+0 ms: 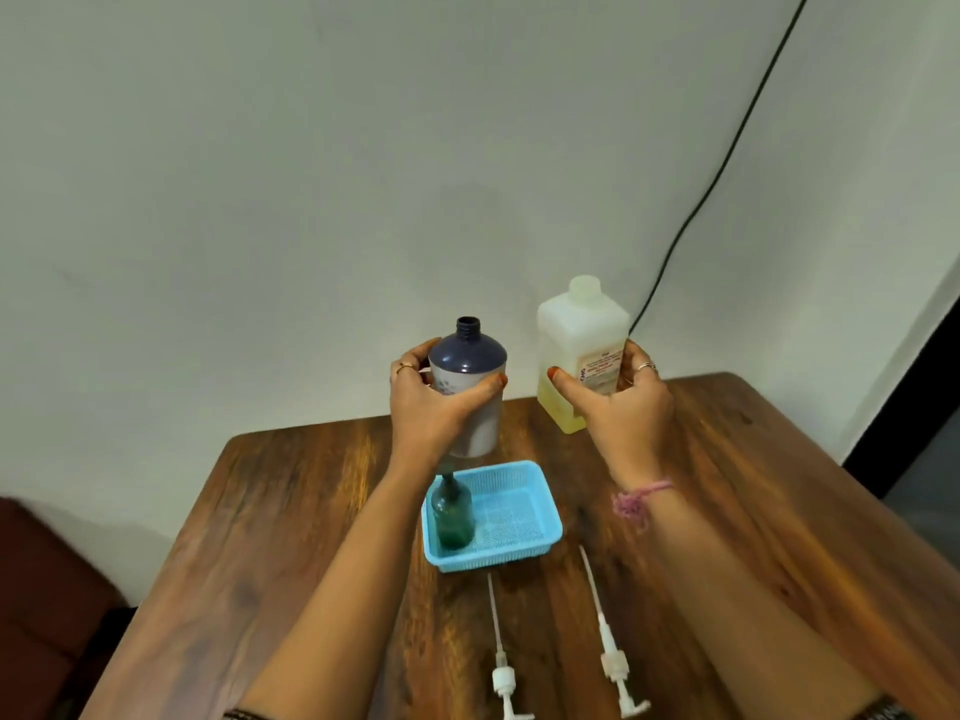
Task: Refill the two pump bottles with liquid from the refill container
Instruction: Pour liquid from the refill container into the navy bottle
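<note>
single head-worn wide-angle view, looking forward and down over the counter (291, 511), close above both hands, wall behind

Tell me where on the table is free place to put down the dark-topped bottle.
Free wood lies left of the blue basket toward the table's left edge, and right of it beyond the right forearm. The basket's right half is bare too; the green bottle fills its left. Crowded: the near middle, with two pump heads.
</note>
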A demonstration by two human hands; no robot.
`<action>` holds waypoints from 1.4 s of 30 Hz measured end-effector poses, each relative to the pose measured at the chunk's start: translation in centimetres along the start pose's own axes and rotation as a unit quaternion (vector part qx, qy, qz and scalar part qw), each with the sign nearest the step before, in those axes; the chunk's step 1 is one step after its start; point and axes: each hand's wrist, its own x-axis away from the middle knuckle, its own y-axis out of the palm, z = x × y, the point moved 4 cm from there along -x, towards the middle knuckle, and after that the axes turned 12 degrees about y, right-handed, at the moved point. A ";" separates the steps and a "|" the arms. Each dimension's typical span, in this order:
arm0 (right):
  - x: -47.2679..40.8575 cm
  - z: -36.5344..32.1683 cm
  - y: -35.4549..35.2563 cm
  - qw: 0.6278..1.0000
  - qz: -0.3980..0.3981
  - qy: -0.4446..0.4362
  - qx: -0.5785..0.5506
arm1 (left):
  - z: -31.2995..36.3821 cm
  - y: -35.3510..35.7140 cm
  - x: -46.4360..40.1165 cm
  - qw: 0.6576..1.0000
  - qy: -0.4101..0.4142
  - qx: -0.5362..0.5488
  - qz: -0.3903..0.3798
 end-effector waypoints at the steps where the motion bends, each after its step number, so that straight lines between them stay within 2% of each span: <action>1: -0.6 -0.8 -0.1 1.000 -0.002 -0.013 -0.005 | 0.8 0.3 -0.5 1.000 0.008 -0.003 0.006; 10: -5.0 -6.8 -1.3 0.988 -0.038 -0.147 0.029 | 6.3 1.5 -3.8 0.997 0.070 -0.016 0.035; 21: -9.0 -13.1 -3.1 0.943 -0.076 -0.304 0.113 | 9.6 2.9 -4.8 0.992 0.103 -0.022 0.065; 32: -10.0 -15.1 -3.6 0.892 -0.067 -0.400 0.199 | 10.4 3.7 -4.8 0.991 0.115 -0.013 0.073; 42: -9.9 -16.5 -3.7 0.859 -0.050 -0.458 0.223 | 10.3 3.5 -4.9 0.991 0.103 -0.013 0.080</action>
